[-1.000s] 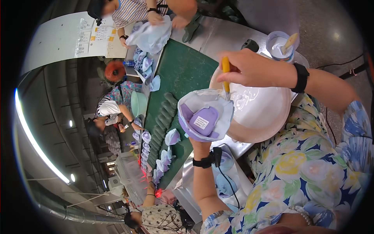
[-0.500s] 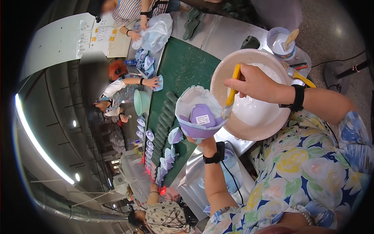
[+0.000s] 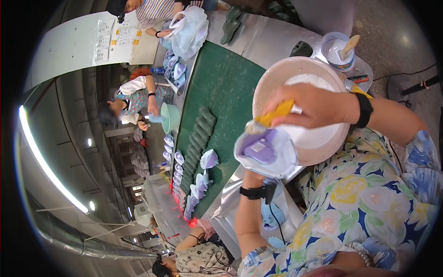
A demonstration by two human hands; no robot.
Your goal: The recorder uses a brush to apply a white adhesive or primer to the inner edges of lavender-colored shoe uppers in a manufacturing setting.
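My left hand point(image 3: 253, 177) is mostly hidden beneath a purple and pale blue shoe upper point(image 3: 282, 159), holding it up with its opening toward me. A purple tongue with a small white label shows inside it. Closed around a yellow-handled brush point(image 3: 278, 114), my right hand point(image 3: 316, 105) is above the upper. The bristles touch or nearly touch the upper's far-left edge; motion blur hides which. Just beyond and to the right stands a wide, pale pink basin point(image 3: 259, 90) of white liquid, partly covered by my right hand and the upper.
A green conveyor belt point(image 3: 230, 69) carries dark shoe lasts point(image 3: 199, 134) and rows of shoe uppers point(image 3: 196, 187). At the right, a tub point(image 3: 326, 41) of white liquid holds a wooden-handled brush point(image 3: 350, 46). Several co-workers sit along the line. More uppers point(image 3: 271, 214) lie beside my left forearm.
The upper has turned and tilted in my left hand, moving slightly right. My right hand has brought the brush from the upper's right rim to its far-left edge. A co-worker's hand has left the belt.
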